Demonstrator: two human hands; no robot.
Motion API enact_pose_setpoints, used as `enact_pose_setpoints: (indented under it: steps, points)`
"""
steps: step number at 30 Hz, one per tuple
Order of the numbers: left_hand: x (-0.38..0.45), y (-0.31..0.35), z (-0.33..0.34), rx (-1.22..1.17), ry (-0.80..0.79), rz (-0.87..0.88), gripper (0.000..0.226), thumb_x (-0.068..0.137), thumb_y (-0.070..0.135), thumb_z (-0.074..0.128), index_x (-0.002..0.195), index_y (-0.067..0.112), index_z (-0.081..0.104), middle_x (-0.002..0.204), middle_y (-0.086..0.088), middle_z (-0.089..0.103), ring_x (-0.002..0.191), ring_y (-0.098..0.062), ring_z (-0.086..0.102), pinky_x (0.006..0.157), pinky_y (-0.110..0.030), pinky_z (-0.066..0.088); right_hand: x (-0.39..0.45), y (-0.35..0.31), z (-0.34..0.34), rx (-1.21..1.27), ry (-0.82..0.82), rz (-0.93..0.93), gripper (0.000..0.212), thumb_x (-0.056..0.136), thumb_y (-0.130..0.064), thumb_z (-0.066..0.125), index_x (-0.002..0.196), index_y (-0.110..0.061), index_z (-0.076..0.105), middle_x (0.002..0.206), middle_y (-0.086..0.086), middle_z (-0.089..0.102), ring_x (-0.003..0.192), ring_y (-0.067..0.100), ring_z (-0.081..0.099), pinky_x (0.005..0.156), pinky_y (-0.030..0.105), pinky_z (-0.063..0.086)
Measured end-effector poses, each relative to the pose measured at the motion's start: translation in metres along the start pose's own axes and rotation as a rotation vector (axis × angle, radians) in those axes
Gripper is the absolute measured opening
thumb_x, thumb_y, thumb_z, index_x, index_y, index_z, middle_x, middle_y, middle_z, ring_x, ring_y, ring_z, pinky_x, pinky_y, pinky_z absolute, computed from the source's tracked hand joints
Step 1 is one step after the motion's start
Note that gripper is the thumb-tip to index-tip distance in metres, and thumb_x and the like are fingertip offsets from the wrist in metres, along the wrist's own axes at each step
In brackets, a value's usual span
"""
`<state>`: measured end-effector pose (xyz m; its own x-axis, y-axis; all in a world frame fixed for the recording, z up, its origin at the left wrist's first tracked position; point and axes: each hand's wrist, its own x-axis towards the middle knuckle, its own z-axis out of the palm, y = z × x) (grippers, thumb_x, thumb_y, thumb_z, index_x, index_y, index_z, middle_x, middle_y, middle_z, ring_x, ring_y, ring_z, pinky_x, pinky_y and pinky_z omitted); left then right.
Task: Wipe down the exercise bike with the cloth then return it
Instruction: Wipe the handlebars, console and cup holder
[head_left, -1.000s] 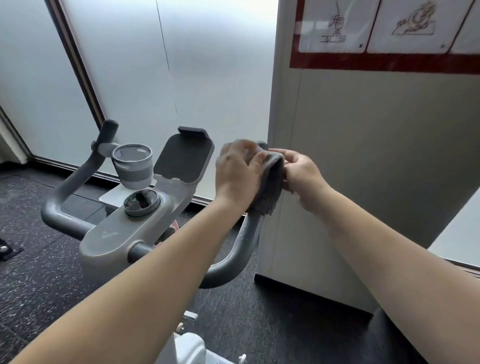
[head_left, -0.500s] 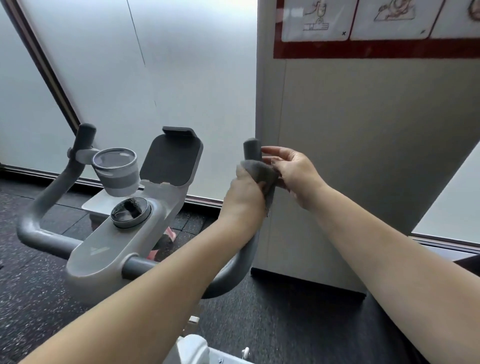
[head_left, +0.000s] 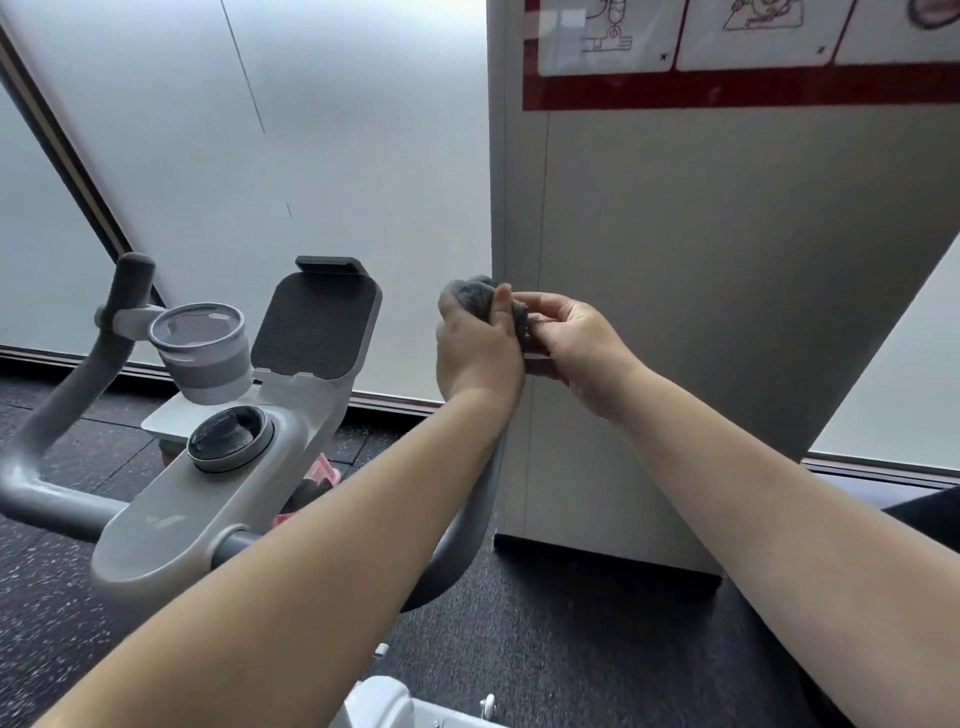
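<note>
We see our left hand (head_left: 478, 353) wrapping the grey cloth (head_left: 470, 299) around the bike's right handlebar (head_left: 457, 540) tip, our right hand (head_left: 576, 343) pinching its edge.

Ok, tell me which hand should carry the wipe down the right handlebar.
Left. The left hand already wraps the grey cloth around the right handlebar tip; the right hand only pinches the cloth's edge.

One exercise bike (head_left: 208, 499) shows, with two handlebar ends, one cup holder (head_left: 200, 348), one tablet rest (head_left: 317, 322) and one round dial (head_left: 231, 439). There are two hands, left (head_left: 478, 353) and right (head_left: 582, 343), and one grey cloth (head_left: 470, 299). The wall sign (head_left: 727, 88) shows three picture panels.
</note>
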<state>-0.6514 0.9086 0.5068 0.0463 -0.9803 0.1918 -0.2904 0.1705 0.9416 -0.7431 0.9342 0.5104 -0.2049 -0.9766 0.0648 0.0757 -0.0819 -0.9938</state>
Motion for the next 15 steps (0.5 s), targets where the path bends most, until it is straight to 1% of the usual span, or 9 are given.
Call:
enact_pose_setpoints:
  steps: [2,4,6,7,8,11,12,13,15]
  points:
    - [-0.001,-0.001,-0.002,0.009,0.027,0.064,0.037,0.095,0.043,0.043,0.126,0.023,0.046,0.103,0.003,0.061,0.093,-0.021,0.058,0.079,-0.023,0.041,-0.002,0.0,-0.002,-0.004,-0.009,0.001,0.028,0.098,-0.004,0.039,0.11,-0.012,0.062,0.088,0.008,0.065,0.068,0.015,0.063,0.062,0.026,0.059]
    - [-0.003,-0.002,-0.008,0.034,0.025,0.099,0.031,0.098,0.036,0.041,0.122,0.021,0.054,0.098,-0.002,0.062,0.093,-0.021,0.056,0.073,-0.016,0.034,-0.004,0.0,-0.004,0.008,-0.028,0.006,0.028,0.096,-0.001,0.039,0.108,-0.012,0.062,0.086,0.006,0.067,0.064,0.014,0.064,0.061,0.026,0.059]
    - [0.0,-0.004,-0.018,0.069,0.041,0.076,0.032,0.099,0.031,0.04,0.117,0.013,0.06,0.106,-0.01,0.066,0.103,-0.026,0.057,0.076,-0.02,0.034,-0.005,0.002,-0.005,-0.006,-0.045,0.017,0.031,0.097,0.0,0.037,0.113,-0.012,0.06,0.09,0.005,0.069,0.07,0.016,0.067,0.069,0.031,0.06]
    - [0.004,-0.006,-0.026,0.061,0.056,0.053,0.03,0.099,0.028,0.042,0.112,0.01,0.062,0.104,-0.012,0.066,0.104,-0.028,0.058,0.077,-0.023,0.036,-0.006,0.002,-0.006,-0.035,-0.05,0.021,0.032,0.098,-0.002,0.035,0.115,-0.013,0.06,0.094,0.004,0.07,0.076,0.017,0.068,0.076,0.034,0.059]
    - [0.007,-0.009,-0.035,0.044,0.075,0.041,0.028,0.098,0.026,0.044,0.106,0.008,0.064,0.099,-0.011,0.065,0.102,-0.029,0.059,0.075,-0.025,0.038,-0.007,0.003,-0.007,-0.068,-0.056,0.021,0.033,0.099,-0.004,0.034,0.118,-0.014,0.059,0.097,0.002,0.07,0.081,0.018,0.069,0.081,0.035,0.057]
    - [-0.001,-0.017,-0.056,0.07,0.122,0.047,0.035,0.098,0.033,0.043,0.095,0.005,0.063,0.087,-0.007,0.061,0.088,-0.028,0.058,0.071,-0.027,0.038,-0.005,0.0,-0.008,-0.108,-0.067,0.003,0.032,0.1,-0.009,0.037,0.123,-0.016,0.057,0.102,0.0,0.07,0.087,0.014,0.07,0.082,0.033,0.057]
    - [-0.007,-0.016,-0.054,0.113,0.087,0.055,0.036,0.099,0.035,0.041,0.097,0.006,0.061,0.089,-0.007,0.061,0.088,-0.027,0.057,0.073,-0.028,0.039,-0.003,-0.002,-0.007,-0.108,-0.068,-0.007,0.032,0.1,-0.01,0.037,0.124,-0.017,0.057,0.101,-0.001,0.07,0.087,0.014,0.069,0.081,0.032,0.058]
    - [-0.011,-0.014,-0.046,0.138,0.017,0.063,0.036,0.099,0.035,0.04,0.105,0.006,0.059,0.096,-0.009,0.063,0.093,-0.027,0.057,0.078,-0.03,0.042,0.0,-0.004,-0.005,-0.1,-0.069,-0.018,0.032,0.1,-0.01,0.038,0.124,-0.017,0.057,0.099,-0.001,0.07,0.083,0.012,0.069,0.077,0.03,0.058]
    - [-0.015,-0.008,-0.022,0.125,-0.107,0.013,0.044,0.097,0.036,0.04,0.132,0.01,0.043,0.118,-0.013,0.062,0.109,-0.031,0.057,0.091,-0.035,0.043,0.003,-0.008,0.001,-0.067,-0.063,-0.034,0.032,0.098,-0.007,0.039,0.123,-0.016,0.057,0.091,-0.001,0.069,0.067,0.006,0.066,0.063,0.022,0.056]
